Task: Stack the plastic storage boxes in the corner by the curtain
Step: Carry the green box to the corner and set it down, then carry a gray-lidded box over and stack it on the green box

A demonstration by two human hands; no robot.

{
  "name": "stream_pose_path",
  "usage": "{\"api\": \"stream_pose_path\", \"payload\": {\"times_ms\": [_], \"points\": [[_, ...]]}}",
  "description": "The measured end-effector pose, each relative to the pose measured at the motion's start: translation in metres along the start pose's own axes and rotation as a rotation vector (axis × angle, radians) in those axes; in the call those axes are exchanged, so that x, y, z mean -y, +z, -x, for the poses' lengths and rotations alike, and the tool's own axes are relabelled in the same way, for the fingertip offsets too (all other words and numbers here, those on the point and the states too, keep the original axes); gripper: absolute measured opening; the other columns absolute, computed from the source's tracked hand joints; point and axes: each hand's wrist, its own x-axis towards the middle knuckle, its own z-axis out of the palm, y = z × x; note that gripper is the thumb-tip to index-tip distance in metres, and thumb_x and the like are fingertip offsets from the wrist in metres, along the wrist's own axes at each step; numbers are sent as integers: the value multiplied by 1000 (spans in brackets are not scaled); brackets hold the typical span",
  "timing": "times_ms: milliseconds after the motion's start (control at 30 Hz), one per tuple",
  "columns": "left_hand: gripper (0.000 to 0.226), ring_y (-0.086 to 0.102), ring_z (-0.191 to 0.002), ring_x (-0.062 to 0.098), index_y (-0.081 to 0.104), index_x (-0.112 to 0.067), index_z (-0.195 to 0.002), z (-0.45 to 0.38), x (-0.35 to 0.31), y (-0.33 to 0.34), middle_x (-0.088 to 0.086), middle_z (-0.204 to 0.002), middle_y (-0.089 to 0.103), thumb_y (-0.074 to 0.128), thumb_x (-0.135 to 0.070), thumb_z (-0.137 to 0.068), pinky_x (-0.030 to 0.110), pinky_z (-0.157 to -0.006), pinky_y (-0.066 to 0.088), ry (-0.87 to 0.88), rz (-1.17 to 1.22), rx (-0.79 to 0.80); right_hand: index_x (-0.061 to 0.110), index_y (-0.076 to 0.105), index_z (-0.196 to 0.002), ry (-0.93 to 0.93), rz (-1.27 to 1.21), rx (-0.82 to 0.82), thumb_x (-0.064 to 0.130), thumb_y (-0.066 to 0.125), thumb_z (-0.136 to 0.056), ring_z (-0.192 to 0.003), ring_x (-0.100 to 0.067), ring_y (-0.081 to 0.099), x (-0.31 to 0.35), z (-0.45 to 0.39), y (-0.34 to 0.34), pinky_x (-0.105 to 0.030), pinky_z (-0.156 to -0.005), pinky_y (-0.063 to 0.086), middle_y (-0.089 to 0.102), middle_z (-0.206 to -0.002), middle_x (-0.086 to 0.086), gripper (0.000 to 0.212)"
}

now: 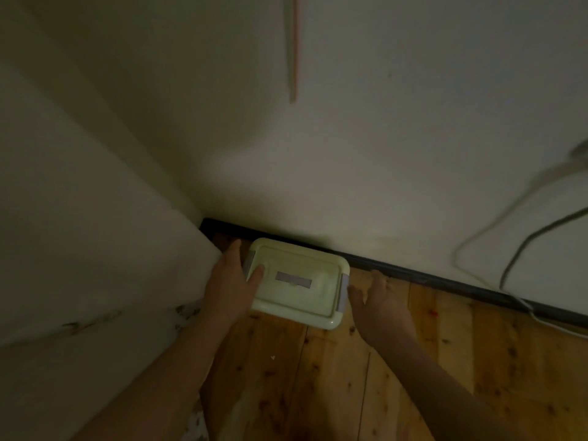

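Observation:
A pale yellow plastic storage box with grey side latches and a grey strip on its lid sits on the wooden floor, against the dark skirting board in the corner. My left hand grips its left end, thumb resting on the lid and fingers down the side. Just off the box's right end, my right hand hovers with fingers spread, holding nothing and close to the right latch. The pale curtain hangs right beside the box on the left.
A dark skirting board runs along the base of the white wall. White and dark cables hang down the wall and reach the floor at the right. A thin pink strip hangs on the wall above. Wooden floorboards stretch toward me.

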Motion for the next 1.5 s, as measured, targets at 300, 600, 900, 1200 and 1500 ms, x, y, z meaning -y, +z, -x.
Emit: {"api": "stream_pose_path", "payload": {"times_ms": [300,600,900,1200,1500], "points": [[78,41,-134,18,23,-20,-154,66,-105,-100,2,-150,40,52,-58,-92,39,-109,37,59,103,-72,16,28,-150,-106,19,-119,55,34,-100,-115,-25,58,62,78,-119,-30,-81,46,54,-137,-9,64],[68,48,-125,15,33,-23,-149,121,-218,-224,1,-141,49,56,-52,-92,36,-103,42,126,137,-169,21,30,-149,-195,-14,-244,62,32,-97,-111,-18,61,136,157,-255,-33,-89,49,53,-140,-3,66],[64,52,-117,12,39,-25,-145,167,-313,-349,-2,-133,54,60,-51,-90,30,-97,43,212,204,-282,23,37,-145,-298,-62,-377,65,31,-95,-108,-15,64,218,228,-374,-33,-89,48,58,-134,0,65],[59,56,-101,2,45,-32,-136,208,-374,-441,-12,-119,57,62,-55,-85,24,-83,44,234,292,-400,22,42,-141,-478,-144,-439,62,35,-96,-103,-15,63,288,288,-456,-33,-88,50,61,-125,1,61],[47,58,-96,-3,51,-34,-128,279,-427,-500,-21,-109,59,66,-48,-86,22,-85,47,285,422,-591,22,47,-138,-679,-294,-398,60,39,-94,-85,-5,61,326,340,-507,-27,-75,45,62,-111,8,59]]}}
